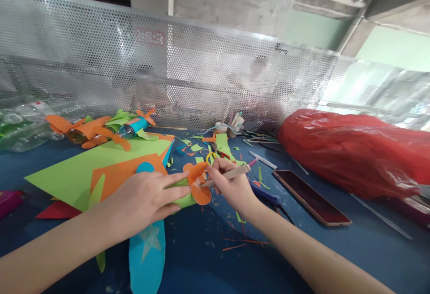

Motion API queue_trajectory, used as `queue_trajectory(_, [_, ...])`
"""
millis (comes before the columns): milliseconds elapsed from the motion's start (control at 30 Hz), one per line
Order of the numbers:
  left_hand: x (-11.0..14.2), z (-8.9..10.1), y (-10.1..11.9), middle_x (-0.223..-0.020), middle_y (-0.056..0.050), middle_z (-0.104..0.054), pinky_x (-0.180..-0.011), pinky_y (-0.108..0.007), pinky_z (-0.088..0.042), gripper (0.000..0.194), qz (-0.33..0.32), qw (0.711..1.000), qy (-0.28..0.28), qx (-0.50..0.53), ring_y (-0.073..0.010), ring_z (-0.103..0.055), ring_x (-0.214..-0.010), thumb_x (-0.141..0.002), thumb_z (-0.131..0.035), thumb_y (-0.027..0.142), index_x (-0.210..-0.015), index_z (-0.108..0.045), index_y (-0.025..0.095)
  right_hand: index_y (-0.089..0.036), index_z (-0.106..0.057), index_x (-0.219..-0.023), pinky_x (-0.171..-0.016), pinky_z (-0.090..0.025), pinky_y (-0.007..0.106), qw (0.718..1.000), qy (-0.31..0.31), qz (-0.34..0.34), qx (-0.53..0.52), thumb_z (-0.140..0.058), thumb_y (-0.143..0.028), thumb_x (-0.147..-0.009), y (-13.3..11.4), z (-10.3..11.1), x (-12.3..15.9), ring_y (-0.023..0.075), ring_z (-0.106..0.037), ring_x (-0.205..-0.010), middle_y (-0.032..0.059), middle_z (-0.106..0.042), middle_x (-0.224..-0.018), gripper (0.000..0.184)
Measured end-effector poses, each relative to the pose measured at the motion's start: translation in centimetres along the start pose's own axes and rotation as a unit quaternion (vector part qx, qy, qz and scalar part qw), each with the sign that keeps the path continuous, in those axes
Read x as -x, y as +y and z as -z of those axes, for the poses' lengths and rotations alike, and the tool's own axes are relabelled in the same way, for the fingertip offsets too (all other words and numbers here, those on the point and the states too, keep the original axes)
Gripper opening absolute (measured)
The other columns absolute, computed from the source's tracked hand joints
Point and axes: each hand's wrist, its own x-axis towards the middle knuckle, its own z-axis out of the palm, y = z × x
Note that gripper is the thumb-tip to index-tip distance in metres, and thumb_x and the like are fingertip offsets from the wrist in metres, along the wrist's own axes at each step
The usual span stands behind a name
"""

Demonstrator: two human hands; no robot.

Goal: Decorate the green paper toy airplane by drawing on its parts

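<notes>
My left hand (149, 197) is closed over a toy plane made from a bottle wrapped in green paper (186, 201), holding it just above the table. From beneath that hand extends the plane's blue paper wing (148, 249) with a pale star on it; the wing's other end shows above the wrist. An orange paper propeller (202, 196) sits at the plane's right end. Pinched in my right hand (230, 184) is a whitish marker pen (240, 171) with a purple end, its tip at the propeller's centre. Most of the bottle is hidden under my left fingers.
Green paper sheets (67, 177) lie at left, below other bottle planes (89, 130). Scissors (220, 154) and paper scraps lie behind my hands. A phone (311, 197), a blue tool (265, 193) and a red plastic bag (342, 150) are at right. A perforated metal screen (201, 70) stands behind.
</notes>
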Motion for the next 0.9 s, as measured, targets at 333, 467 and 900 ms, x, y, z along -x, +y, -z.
queue_trajectory(333, [-0.13,0.01,-0.01,-0.141,-0.007,-0.071,-0.069,-0.038,-0.061,0.035,-0.006,1.000,0.004,-0.006,-0.0269,-0.077,-0.089,-0.112,-0.042,0.035,-0.130,-0.072,0.028,-0.027,-0.041,-0.060,-0.049,-0.031,0.028,1.000,0.016,0.005,0.008,-0.056,-0.040,-0.085,0.15,-0.07,-0.10,0.0119,-0.040,-0.044,-0.0067,-0.044,-0.046,0.031])
queue_trajectory(467, [-0.13,0.02,-0.01,-0.144,-0.007,-0.069,-0.069,-0.039,-0.061,0.034,-0.002,1.000,-0.001,-0.001,-0.0267,-0.077,-0.089,-0.112,-0.043,0.034,-0.130,-0.071,0.028,-0.027,-0.042,-0.060,-0.050,-0.032,0.029,1.000,0.021,0.006,0.013,-0.056,-0.040,-0.085,0.15,-0.08,-0.10,0.0122,-0.040,-0.045,-0.0063,-0.044,-0.046,0.031])
queue_trajectory(900, [-0.07,0.18,0.01,-0.141,-0.006,-0.071,-0.069,-0.034,-0.060,0.032,-0.004,1.000,0.006,0.000,-0.0240,-0.077,-0.089,-0.112,-0.045,0.033,-0.130,-0.071,0.029,-0.027,-0.041,-0.059,-0.050,-0.031,0.028,1.000,0.018,-0.005,0.023,-0.054,-0.041,-0.083,0.10,0.02,-0.17,0.0117,-0.040,-0.046,-0.0065,-0.044,-0.047,0.030])
